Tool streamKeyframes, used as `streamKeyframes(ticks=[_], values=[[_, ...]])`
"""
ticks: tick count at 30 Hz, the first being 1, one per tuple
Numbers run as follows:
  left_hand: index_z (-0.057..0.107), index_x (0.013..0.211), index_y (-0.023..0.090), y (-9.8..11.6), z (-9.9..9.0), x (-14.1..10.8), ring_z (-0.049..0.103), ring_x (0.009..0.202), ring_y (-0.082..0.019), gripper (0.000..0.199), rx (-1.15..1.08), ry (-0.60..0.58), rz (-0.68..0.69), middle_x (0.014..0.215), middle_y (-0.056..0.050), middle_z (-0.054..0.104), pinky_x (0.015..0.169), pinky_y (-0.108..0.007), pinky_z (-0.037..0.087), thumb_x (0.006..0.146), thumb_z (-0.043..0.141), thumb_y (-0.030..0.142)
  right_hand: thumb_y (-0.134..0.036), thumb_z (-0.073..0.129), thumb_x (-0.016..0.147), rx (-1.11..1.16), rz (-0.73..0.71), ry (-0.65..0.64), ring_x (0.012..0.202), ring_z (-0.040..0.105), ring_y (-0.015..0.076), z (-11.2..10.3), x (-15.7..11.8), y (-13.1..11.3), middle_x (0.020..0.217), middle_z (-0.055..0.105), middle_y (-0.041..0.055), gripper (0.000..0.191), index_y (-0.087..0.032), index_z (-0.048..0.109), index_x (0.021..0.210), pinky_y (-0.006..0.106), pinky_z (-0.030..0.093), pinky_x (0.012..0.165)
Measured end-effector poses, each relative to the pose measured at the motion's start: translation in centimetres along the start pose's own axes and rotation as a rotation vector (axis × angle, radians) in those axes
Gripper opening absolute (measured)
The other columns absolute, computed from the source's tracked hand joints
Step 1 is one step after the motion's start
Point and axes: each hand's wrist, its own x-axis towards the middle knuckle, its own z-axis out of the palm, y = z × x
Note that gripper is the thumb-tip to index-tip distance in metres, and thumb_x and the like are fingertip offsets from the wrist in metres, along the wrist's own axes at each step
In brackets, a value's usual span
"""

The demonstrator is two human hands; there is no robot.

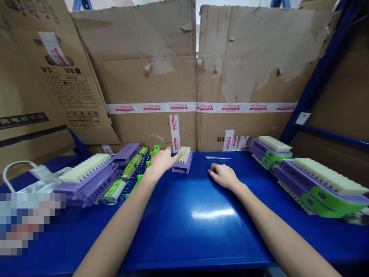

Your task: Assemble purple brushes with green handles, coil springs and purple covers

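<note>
My left hand [163,161] reaches over the left side of the table, fingers apart, its thumb touching or just in front of the cream bristles of a small purple brush head [183,166]. The brush head rests on the table, bristles up. Left of that hand, bright green plastic pieces [135,187] lie partly hidden behind the forearm. My right hand [224,175] rests on the blue table [184,234] with loosely curled fingers, and nothing shows in it. Just beyond it lies a thin screwdriver [218,157] with a clear handle.
Stacked purple brush heads [86,181] stand at left, beside a row of green-topped clear parts [113,190] and several springs [135,165]. Purple-and-green brushes [319,184] are piled at right. Cardboard sheets [144,69] wall the back. A white cable [13,165] loops at far left.
</note>
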Motion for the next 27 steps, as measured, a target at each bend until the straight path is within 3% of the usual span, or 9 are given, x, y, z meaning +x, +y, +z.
streamKeyframes(ticks=[9, 17, 21, 24, 27], values=[[0.056, 0.106, 0.018, -3.0, -2.1, -0.9, 0.062, 0.095, -0.029, 0.041, 0.162, -0.001, -0.015, 0.101, -0.015, 0.066, 0.074, -0.034, 0.046, 0.084, 0.037, 0.047, -0.040, 0.039, 0.088, -0.010, -0.003, -0.006, 0.079, 0.063, 0.0211, -0.2, -0.1, -0.1, 0.084, 0.067, 0.0048, 0.025, -0.023, 0.058, 0.089, 0.026, 0.029, 0.056], [0.061, 0.082, 0.022, -5.6, -3.3, -7.1, 0.062, 0.085, -0.027, 0.034, 0.277, -0.090, -0.033, 0.086, -0.008, 0.067, 0.066, -0.031, 0.043, 0.078, 0.045, 0.051, -0.040, 0.039, 0.088, -0.012, -0.004, -0.017, 0.080, 0.063, 0.0211, -0.1, 0.0, 0.0, 0.084, 0.067, 0.0053, 0.026, -0.022, 0.058, 0.090, 0.026, 0.029, 0.057], [0.063, 0.087, 0.021, -6.6, -3.0, -10.4, 0.061, 0.091, -0.029, 0.017, 0.439, -0.177, 0.046, 0.093, -0.008, 0.066, 0.066, -0.032, 0.042, 0.071, 0.057, 0.024, -0.040, 0.039, 0.088, -0.007, -0.004, -0.016, 0.079, 0.062, 0.0211, -0.1, 0.1, 0.0, 0.084, 0.067, 0.0052, 0.026, -0.023, 0.058, 0.090, 0.025, 0.029, 0.057], [0.064, 0.082, 0.018, -6.7, -2.9, -11.6, 0.060, 0.094, -0.030, 0.029, 0.556, -0.165, 0.048, 0.093, -0.011, 0.066, 0.067, -0.034, 0.040, 0.071, 0.042, 0.003, -0.040, 0.039, 0.088, -0.002, -0.003, -0.017, 0.078, 0.062, 0.0205, -0.1, 0.0, -0.1, 0.084, 0.067, 0.0052, 0.026, -0.023, 0.058, 0.090, 0.025, 0.029, 0.057], [0.064, 0.077, 0.016, -6.7, -2.9, -11.7, 0.059, 0.092, -0.031, 0.035, 0.569, -0.176, 0.082, 0.091, -0.013, 0.066, 0.068, -0.036, 0.039, 0.069, 0.036, -0.003, -0.040, 0.039, 0.088, -0.005, 0.000, -0.022, 0.079, 0.062, 0.0204, -0.2, -0.1, -0.1, 0.085, 0.067, 0.0053, 0.026, -0.023, 0.058, 0.090, 0.025, 0.030, 0.058]])
